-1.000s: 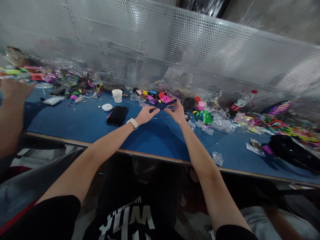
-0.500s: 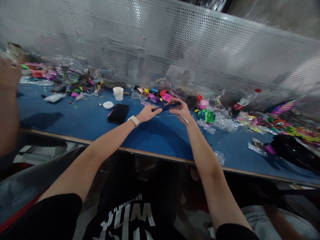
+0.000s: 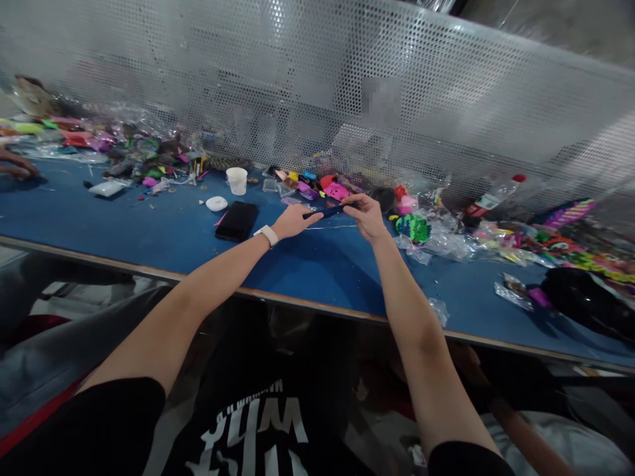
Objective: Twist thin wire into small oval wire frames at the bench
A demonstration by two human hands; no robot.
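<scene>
Between my two hands a thin dark blue strip-like piece is held up just over the blue table; what it is cannot be made out. My left hand, with a white band on its wrist, grips the left end between thumb and fingers. The right end is pinched by my right hand, its fingertips bent over the piece. A thin pale thread runs beneath the hands. Left of my left hand lies a black phone, and a white case is behind it.
A white cup stands behind the phone. Colourful small items and clear bags line the perforated metal panel. A red-capped bottle leans at right, near a black bag-like object. Another person's hand rests at far left.
The other person's arm at left has drawn back, leaving a hand at the table. My hands still hold the dark blue piece, which now looks straighter. An arm shows at lower right.
</scene>
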